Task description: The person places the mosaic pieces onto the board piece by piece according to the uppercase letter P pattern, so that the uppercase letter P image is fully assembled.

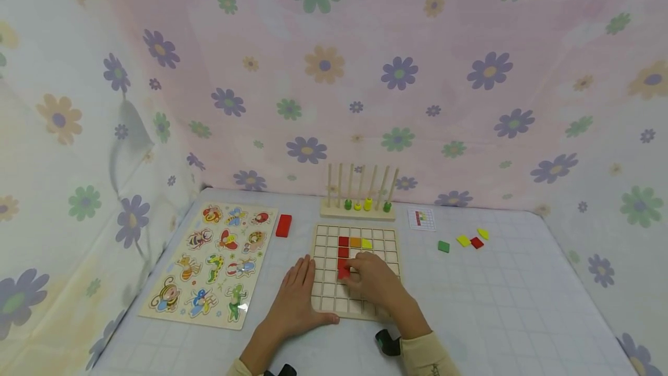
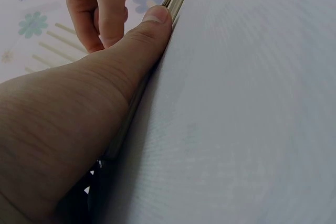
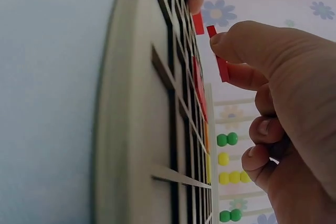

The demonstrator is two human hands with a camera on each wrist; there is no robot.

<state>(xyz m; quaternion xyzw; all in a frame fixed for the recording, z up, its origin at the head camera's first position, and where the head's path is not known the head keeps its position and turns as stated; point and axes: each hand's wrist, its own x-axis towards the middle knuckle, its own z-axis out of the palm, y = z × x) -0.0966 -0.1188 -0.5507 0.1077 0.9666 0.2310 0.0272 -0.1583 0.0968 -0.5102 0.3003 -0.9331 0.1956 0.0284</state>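
Observation:
A wooden grid board (image 1: 325,303) lies on the table, with red tiles (image 1: 343,241) in one column and an orange tile (image 1: 355,242) and a yellow tile (image 1: 367,243) beside the top one. Over the lower end of that column my right hand (image 1: 377,280) pinches a red square tile (image 3: 221,66) between thumb and forefinger. The right wrist view has this tile raised off the board, held edge-on. My left hand (image 1: 297,300) steadies the board, straight fingers along its left side and thumb (image 2: 157,17) against the front edge.
Behind the board stands a peg rack (image 1: 334,211) with green and yellow beads. An insect puzzle board (image 1: 237,321) and a red block (image 1: 284,226) lie left. To the right are a pattern card (image 1: 421,219), a green tile (image 1: 443,246) and several loose yellow and red tiles (image 1: 477,242).

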